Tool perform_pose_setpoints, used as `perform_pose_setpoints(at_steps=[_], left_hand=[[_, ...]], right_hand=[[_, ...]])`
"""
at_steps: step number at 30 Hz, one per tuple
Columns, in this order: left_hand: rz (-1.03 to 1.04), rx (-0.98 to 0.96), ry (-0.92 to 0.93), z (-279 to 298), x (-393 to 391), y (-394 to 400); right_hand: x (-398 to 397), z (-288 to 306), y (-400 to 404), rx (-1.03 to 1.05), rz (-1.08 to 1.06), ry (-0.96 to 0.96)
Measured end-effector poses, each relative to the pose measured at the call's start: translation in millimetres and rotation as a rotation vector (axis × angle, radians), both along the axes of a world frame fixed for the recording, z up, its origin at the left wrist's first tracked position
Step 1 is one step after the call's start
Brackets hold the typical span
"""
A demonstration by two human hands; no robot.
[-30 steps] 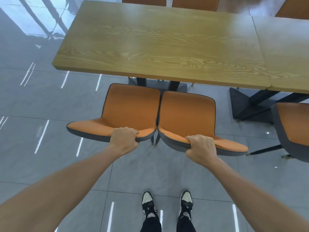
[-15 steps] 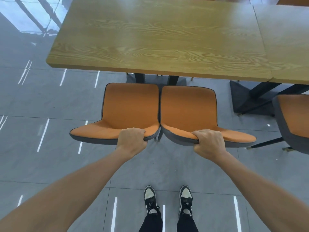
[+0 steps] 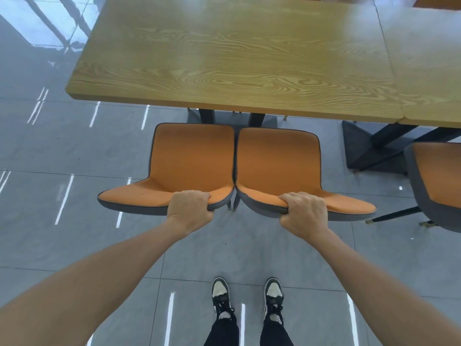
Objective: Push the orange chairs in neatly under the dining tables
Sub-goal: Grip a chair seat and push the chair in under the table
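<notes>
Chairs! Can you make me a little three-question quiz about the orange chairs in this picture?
1. True or false: the left chair and the right chair stand side by side.
2. What does the left hand grip? A) a table leg B) the left chair's backrest C) a shoe
3. Fill in: the front edges of both seats are near the wooden ____.

Key: 1 true. 2 B; the right hand grips the right chair's backrest. 3 table.

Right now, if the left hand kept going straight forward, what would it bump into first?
The left hand grips the left orange chair's backrest top. Going straight ahead, it would probably meet the near edge of the wooden table first, though depth is hard to judge from above.
</notes>
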State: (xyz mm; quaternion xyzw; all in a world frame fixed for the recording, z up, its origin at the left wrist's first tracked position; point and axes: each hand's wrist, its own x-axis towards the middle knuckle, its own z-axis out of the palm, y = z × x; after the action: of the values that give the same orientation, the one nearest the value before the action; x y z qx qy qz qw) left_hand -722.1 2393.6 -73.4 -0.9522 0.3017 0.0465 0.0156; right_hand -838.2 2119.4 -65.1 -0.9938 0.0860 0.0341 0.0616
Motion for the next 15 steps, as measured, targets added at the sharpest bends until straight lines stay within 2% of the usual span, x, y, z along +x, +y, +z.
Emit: perform_pose_setpoints(at_steps=[5, 10, 15], left_hand=[[-0.015, 0.025, 0.014, -1, 0, 1], [-0.104, 0.075, 0.104, 8, 8, 6], [-0.141, 0.05, 0.11, 6, 10, 11]], right_hand=[[1, 5, 0, -0.027, 0.002, 0.056], [3, 16, -1, 0.007, 0.064, 0.109], [-1, 17, 0, 0.023, 0.069, 0.078]])
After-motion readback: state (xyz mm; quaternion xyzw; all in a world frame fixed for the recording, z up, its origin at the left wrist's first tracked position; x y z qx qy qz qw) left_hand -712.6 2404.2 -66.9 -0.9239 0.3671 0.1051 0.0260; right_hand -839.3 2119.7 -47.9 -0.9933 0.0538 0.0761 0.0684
